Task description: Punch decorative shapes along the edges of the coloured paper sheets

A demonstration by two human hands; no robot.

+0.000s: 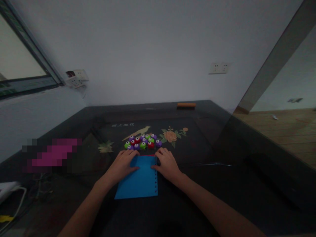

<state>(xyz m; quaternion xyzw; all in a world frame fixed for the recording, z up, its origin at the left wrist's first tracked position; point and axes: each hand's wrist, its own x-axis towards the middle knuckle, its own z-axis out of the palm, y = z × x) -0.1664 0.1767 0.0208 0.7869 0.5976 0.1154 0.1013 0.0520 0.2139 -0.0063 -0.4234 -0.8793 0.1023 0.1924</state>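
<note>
A blue sheet of paper (140, 179) with a row of punched holes down its right side is in front of me. A thin red edge shows along its far side. My left hand (124, 164) grips the far left part, its thumb lying across the blue surface and its fingers bent toward the far edge. On the far right corner, my right hand (168, 163) holds the sheet between thumb and fingers, near the holes; a ring is on one finger. Just beyond the fingertips sits a cluster of small eyeball-like pieces (143, 145) in green, red and purple.
The dark glossy table (197, 197) bears a printed bird and flowers. An orange-brown stick (186, 105) lies at its far edge. A pixelated pink thing (55, 153) is at left, with a white power strip (8, 189) and cables nearer. A dark long object (271, 181) lies at right.
</note>
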